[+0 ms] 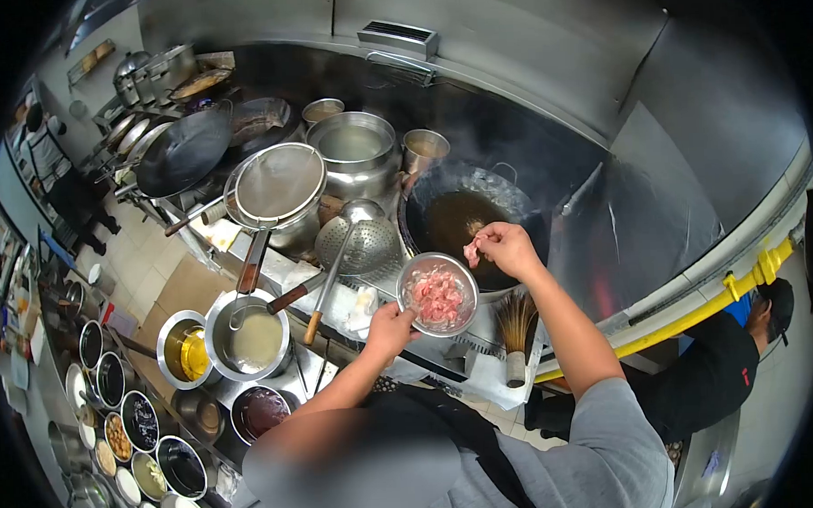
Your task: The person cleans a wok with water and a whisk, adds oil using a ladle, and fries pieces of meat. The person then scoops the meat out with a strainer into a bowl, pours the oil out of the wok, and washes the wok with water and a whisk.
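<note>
My left hand (391,331) grips the near left rim of a metal bowl (410,270) that holds pieces of raw pink meat (437,294). Over the near part of a wok (454,199) of dark liquid, my right hand (505,249) pinches a piece of meat (471,252). Some pale meat (475,226) shows in the liquid just beyond my fingers. A perforated skimmer (360,247) and a ladle (363,211) lie left of the wok.
Beside the bowl stands a bristle brush (516,340). Metal pots (351,141), a sieve (281,181) and another wok (184,154) are at the left. A person in black (697,378) is at the right, another person (49,159) far left.
</note>
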Motion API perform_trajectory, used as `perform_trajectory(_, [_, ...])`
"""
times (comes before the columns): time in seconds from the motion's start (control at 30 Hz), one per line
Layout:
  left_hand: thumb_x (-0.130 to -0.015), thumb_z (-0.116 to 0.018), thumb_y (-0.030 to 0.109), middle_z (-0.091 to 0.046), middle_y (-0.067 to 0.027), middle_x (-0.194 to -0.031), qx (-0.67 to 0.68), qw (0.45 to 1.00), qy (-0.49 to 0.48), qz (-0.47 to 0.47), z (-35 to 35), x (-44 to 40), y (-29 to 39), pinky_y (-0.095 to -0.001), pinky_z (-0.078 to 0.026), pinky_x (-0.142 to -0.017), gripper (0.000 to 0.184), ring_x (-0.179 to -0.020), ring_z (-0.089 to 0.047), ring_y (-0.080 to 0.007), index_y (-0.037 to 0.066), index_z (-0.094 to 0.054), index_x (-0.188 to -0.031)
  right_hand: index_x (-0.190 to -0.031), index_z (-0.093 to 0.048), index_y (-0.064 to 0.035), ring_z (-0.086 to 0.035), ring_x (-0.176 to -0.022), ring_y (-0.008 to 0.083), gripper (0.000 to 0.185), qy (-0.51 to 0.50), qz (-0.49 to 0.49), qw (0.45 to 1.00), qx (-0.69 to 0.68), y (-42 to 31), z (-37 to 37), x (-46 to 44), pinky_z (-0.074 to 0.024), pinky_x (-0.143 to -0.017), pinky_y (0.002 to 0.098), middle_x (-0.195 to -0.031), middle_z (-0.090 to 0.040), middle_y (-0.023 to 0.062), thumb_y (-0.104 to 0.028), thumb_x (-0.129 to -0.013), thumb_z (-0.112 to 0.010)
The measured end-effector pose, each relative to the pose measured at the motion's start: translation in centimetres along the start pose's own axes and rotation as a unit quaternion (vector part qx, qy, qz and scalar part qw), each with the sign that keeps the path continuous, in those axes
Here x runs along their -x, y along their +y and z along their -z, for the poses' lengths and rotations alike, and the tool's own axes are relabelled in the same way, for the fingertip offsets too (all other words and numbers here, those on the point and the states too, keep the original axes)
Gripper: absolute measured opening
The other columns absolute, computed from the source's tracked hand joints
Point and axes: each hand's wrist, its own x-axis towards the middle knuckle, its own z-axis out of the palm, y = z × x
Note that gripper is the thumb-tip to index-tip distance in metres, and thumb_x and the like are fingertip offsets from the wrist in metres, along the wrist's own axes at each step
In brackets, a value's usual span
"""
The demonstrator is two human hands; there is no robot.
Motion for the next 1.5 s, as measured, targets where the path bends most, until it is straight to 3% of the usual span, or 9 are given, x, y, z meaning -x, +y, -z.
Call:
perform_trajectory(0.2, [-0.090,-0.054,0.012,-0.060,-0.0072,-0.080,0.030,0.997,0.073,0.016,1.4,1.6,-1.0,-0.0270,-0.057,-0.061,0.016,-0.069,-0.061,-0.0135,-0.003,-0.058,-0.091,-0.092,-0.063,0.0069,-0.060,-0.063,0.0101,0.013,0.008,-0.184,0.983,0.006,10.9,-0.7,-9.4,-0.0468,-0.058,0.0236,-0.078,-0.069,0.0076,-0.002,-0.082,-0.062])
perform_trajectory(0.3, [-0.090,-0.053,0.012,-0.060,-0.0083,-0.079,0.051,0.995,0.089,0.018,2.0,2.0,-1.5,-0.0275,-0.058,-0.062,0.015,-0.070,-0.062,-0.0145,-0.003,-0.057,-0.089,-0.114,-0.060,0.0021,-0.060,-0.062,0.0115,0.030,0.175,-0.011,0.984,0.033,14.9,-0.4,-13.8,-0.0478,-0.055,0.0258,-0.080,-0.068,0.0066,-0.002,-0.084,-0.061])
perform_trajectory(0.43, [-0.090,-0.055,0.014,-0.061,-0.0065,-0.081,0.089,0.993,0.073,0.023,1.7,2.2,-1.2,-0.0274,-0.057,-0.063,0.015,-0.070,-0.062,-0.0134,-0.001,-0.057,-0.090,-0.092,-0.068,-0.0012,-0.065,-0.066,0.0184,0.016,0.205,0.118,0.967,0.095,2.0,2.6,-8.7,-0.0505,-0.065,0.0293,-0.075,-0.068,0.0111,-0.010,-0.080,-0.065])
perform_trajectory(0.73, [-0.092,-0.053,0.013,-0.063,-0.0033,-0.084,0.035,0.998,-0.054,-0.028,-2.6,-0.5,1.4,-0.0248,-0.054,-0.064,0.012,-0.071,-0.061,-0.0095,0.002,-0.059,-0.092,-0.091,-0.069,-0.0085,-0.064,-0.074,0.0346,0.021,-0.066,0.207,0.879,0.425,-2.0,-4.5,6.6,-0.0525,-0.071,0.0431,-0.081,-0.067,0.0178,-0.020,-0.075,-0.064])
perform_trajectory(0.97, [-0.093,-0.052,0.014,-0.062,-0.0059,-0.086,0.019,0.998,-0.064,0.006,-2.6,-1.8,2.3,-0.0273,-0.056,-0.066,0.016,-0.072,-0.060,-0.0110,0.000,-0.059,-0.096,-0.085,-0.063,0.0016,-0.060,-0.066,0.0056,0.007,0.041,0.014,0.998,0.034,-3.5,-0.1,5.3,-0.0497,-0.058,0.0245,-0.080,-0.068,0.0039,-0.003,-0.086,-0.057])
perform_trajectory(1.07, [-0.092,-0.052,0.014,-0.063,-0.0052,-0.087,0.017,0.998,-0.058,-0.001,-2.4,-2.6,0.9,-0.0269,-0.056,-0.065,0.016,-0.072,-0.060,-0.0107,0.001,-0.059,-0.098,-0.086,-0.064,0.0004,-0.061,-0.066,0.0098,0.008,-0.013,-0.025,0.999,-0.031,-4.0,-0.4,5.0,-0.0502,-0.059,0.0284,-0.080,-0.068,0.0066,-0.007,-0.084,-0.061])
perform_trajectory(1.1, [-0.093,-0.052,0.013,-0.063,-0.0046,-0.087,0.042,0.997,-0.067,-0.001,-2.5,-2.4,1.1,-0.0265,-0.056,-0.065,0.015,-0.072,-0.060,-0.0105,0.001,-0.059,-0.098,-0.086,-0.064,-0.0005,-0.064,-0.066,0.0176,0.012,-0.002,0.138,0.923,0.358,-3.0,-0.8,4.6,-0.0507,-0.062,0.0324,-0.080,-0.067,0.0122,-0.011,-0.081,-0.065])
perform_trajectory(1.13, [-0.093,-0.052,0.013,-0.063,-0.0046,-0.087,0.044,0.997,-0.062,0.000,-2.4,-2.3,0.9,-0.0265,-0.056,-0.065,0.015,-0.072,-0.060,-0.0105,0.001,-0.059,-0.098,-0.087,-0.065,-0.0028,-0.066,-0.073,0.0325,0.018,-0.001,0.091,0.930,0.357,-2.2,-1.6,4.4,-0.0510,-0.069,0.0405,-0.081,-0.065,0.0183,-0.017,-0.077,-0.067])
perform_trajectory(1.5, [-0.093,-0.052,0.015,-0.062,-0.0032,-0.085,0.066,0.998,-0.018,-0.006,-2.1,-1.9,0.2,-0.0249,-0.056,-0.063,0.019,-0.073,-0.060,-0.0093,0.000,-0.061,-0.101,-0.091,-0.070,-0.0008,-0.067,-0.071,0.0165,0.017,-0.051,0.017,0.986,0.161,0.7,-1.1,1.0,-0.0518,-0.066,0.0289,-0.078,-0.069,0.0138,-0.009,-0.077,-0.064])
